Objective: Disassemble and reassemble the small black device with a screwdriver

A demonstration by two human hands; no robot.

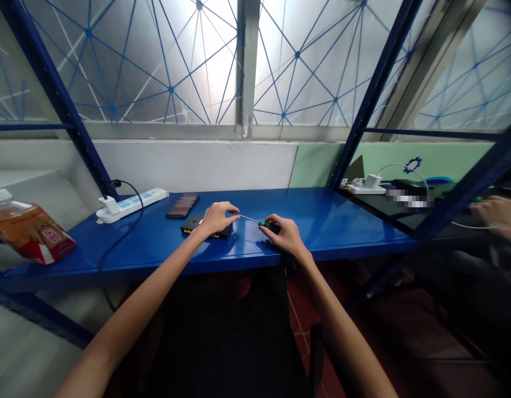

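My right hand is closed around the dark handle of a screwdriver, which has a green collar and a thin metal shaft. The shaft points left, held above the blue table. At its far end, the thumb and forefinger of my left hand pinch the tip; whether a small part sits there too is too fine to make out. Below my left hand lies a small black box with yellow ports, which looks like a router, partly covered by the hand.
Behind the box lies a phone. A white power strip with a black cable is at left, near a tilted orange drink bottle. At right, past the blue post, are another power strip and another person's hand.
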